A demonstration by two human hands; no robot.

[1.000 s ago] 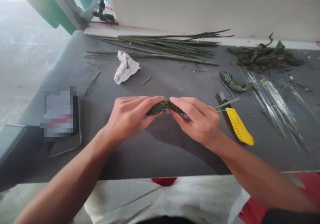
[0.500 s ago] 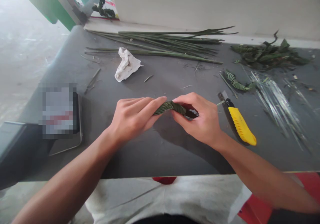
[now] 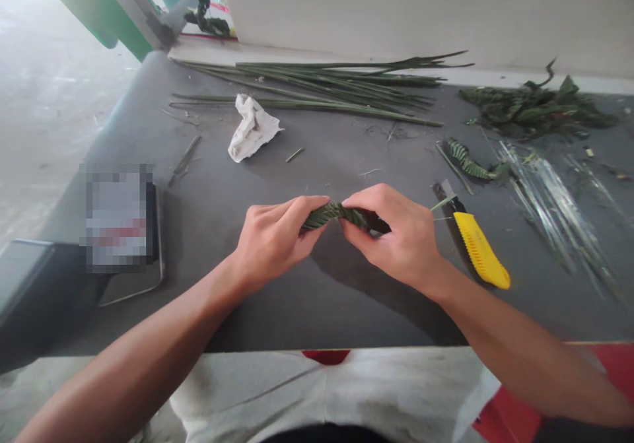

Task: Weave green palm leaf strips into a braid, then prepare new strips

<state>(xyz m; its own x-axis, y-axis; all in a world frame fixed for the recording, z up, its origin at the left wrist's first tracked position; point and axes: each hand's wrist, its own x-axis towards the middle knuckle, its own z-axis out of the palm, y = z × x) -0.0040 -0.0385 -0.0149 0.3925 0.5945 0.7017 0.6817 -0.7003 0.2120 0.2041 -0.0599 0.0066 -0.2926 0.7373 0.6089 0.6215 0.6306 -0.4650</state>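
A dark green woven leaf piece (image 3: 324, 214) is held level above the grey table, between my two hands. My left hand (image 3: 277, 235) pinches its left part, fingertips on top and thumb below. At its right part, my right hand (image 3: 396, 235) grips with finger and thumb; the piece's end is partly hidden in the palm. A thin green strip (image 3: 442, 203) sticks out past the right hand's knuckles. To the right lies a yellow cutter knife (image 3: 479, 250), and beyond it a second curled woven leaf piece (image 3: 468, 160).
Long green stems (image 3: 327, 86) lie along the back of the table (image 3: 277, 317). Crumpled white paper (image 3: 251, 129) is in front of them. A leaf pile (image 3: 535, 109) and clear plastic strips (image 3: 555, 199) are at the right. A phone (image 3: 157, 232) lies at the left.
My left hand has shifted a little to the right along the woven piece, its fingers more bent. My right hand keeps nearly the same place, and the thin strip beside it shows more.
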